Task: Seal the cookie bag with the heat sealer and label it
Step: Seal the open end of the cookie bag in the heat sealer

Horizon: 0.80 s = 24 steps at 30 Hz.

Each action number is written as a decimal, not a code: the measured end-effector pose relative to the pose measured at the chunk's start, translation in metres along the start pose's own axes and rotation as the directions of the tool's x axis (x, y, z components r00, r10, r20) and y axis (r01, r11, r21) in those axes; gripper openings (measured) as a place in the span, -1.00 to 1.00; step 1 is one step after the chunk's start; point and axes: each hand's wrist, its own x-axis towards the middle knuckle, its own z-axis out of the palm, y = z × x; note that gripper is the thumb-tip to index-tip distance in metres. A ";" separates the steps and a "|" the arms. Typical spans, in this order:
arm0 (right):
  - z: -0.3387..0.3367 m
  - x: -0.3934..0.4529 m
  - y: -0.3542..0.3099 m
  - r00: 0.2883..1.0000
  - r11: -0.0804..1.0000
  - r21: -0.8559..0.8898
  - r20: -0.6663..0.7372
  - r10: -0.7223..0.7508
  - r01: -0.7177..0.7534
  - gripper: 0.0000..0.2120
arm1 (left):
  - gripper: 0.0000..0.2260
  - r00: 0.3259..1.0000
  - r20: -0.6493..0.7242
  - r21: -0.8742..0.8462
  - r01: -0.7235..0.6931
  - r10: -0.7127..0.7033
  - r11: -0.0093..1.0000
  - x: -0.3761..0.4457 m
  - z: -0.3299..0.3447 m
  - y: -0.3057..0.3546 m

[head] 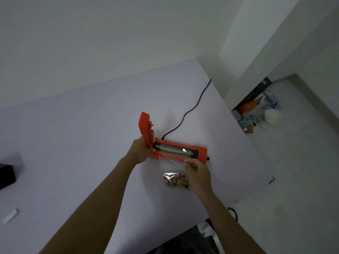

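Observation:
An orange heat sealer (199, 150) lies on the pale table (82, 134) with its lid (145, 128) raised upright at the left end. My left hand (142, 150) grips the sealer at the hinge end. A clear plastic bag (171, 166) with brown cookies (176, 181) at its bottom lies in front of the sealer, its open top edge laid over the sealing strip (173, 149). My right hand (197, 171) pinches the bag's upper right corner beside the sealer.
A black power cord (192, 109) runs from the sealer to the table's far right edge. A white label strip (10, 216) lies at the left front. A black box (6, 174) sits at the left edge. Clutter stands on the floor (260, 112) to the right.

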 end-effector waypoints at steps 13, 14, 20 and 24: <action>0.000 -0.022 -0.038 0.993 0.995 0.035 0.057 -0.100 0.098 -0.90 | -0.61 1.000 -0.010 0.068 0.009 -0.008 0.998 0.004 0.002 -0.002; -0.002 -0.024 -0.041 0.993 0.993 0.079 0.075 -0.093 0.087 -0.89 | -0.61 1.000 -0.010 0.074 0.009 -0.008 0.997 0.004 0.003 -0.002; -0.006 -0.033 -0.046 0.988 0.981 0.182 0.123 -0.096 0.073 -0.85 | -0.60 1.000 -0.011 0.100 0.007 -0.006 0.995 0.006 0.004 -0.002; -0.010 -0.036 -0.043 0.992 0.983 0.167 0.084 -0.097 0.082 -0.89 | -0.57 1.000 -0.015 0.099 0.001 0.000 0.995 0.006 0.004 -0.002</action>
